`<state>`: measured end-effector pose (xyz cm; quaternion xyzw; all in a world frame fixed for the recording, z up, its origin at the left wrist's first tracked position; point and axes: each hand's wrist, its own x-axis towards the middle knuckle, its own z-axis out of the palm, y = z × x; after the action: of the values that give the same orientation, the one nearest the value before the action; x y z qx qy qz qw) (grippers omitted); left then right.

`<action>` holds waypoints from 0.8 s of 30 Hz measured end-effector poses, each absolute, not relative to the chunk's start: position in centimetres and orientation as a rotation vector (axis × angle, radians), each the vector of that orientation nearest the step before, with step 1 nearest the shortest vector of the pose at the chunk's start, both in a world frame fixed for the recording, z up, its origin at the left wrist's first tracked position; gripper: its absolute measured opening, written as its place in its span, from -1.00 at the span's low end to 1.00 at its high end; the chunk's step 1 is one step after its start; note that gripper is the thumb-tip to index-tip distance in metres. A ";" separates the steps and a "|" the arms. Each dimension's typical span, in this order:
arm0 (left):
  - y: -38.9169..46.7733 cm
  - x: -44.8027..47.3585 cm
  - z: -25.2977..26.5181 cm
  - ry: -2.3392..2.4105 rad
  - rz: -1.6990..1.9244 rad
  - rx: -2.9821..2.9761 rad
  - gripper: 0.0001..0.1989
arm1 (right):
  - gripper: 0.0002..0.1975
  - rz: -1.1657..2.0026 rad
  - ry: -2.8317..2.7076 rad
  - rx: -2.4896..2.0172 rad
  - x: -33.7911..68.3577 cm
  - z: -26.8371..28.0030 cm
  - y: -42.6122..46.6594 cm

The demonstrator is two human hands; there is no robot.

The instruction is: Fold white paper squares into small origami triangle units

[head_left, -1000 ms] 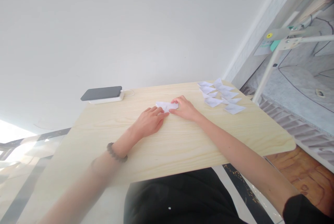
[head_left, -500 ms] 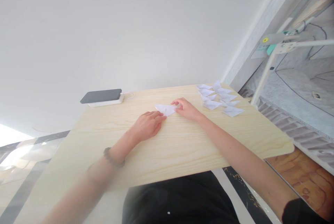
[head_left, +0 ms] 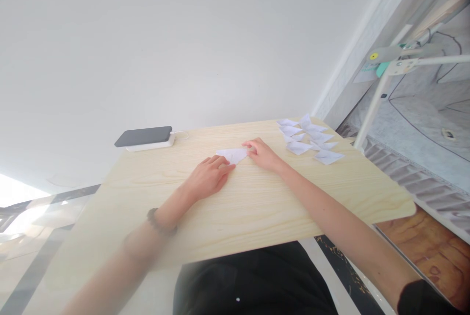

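Observation:
A piece of folded white paper lies on the wooden table, between my two hands. My left hand, with a dark beaded bracelet at the wrist, is closed on the paper's near left edge, fingertips and thumb on it. At the paper's right end, my right hand pinches the corner between thumb and fingers. To the right of my right hand lie several folded white paper pieces with pointed ends, set out in two rough columns.
A dark phone rests on a white block at the table's back left, a white cable plugged into it. The pale wooden table stands against a wall. White metal frame bars rise beyond its right side.
The left end of the folded paper has shifted slightly left and down, and its top edge looks straighter. Both hands keep nearly the same places.

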<state>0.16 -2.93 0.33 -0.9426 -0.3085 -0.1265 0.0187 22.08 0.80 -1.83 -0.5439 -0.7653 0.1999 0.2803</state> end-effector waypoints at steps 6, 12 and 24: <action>-1.8 -0.1 -0.3 -1.075 -0.573 -2.982 -0.72 | -0.59 0.229 -2.215 -1.526 20.8 -2.4 0.0; -0.6 -0.6 -1.2 -1.423 -0.623 -2.739 -0.62 | -0.59 0.269 -2.228 -1.454 20.9 -2.3 0.1; -0.4 -0.5 -1.5 -1.428 -0.649 -2.766 -0.62 | -0.60 0.180 -2.300 -1.285 20.9 -1.5 -0.8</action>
<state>-0.51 -0.38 -1.51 -0.8696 -0.4491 -0.2042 -0.0190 20.91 -0.82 -1.47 -0.4716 -0.8437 0.0659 0.2479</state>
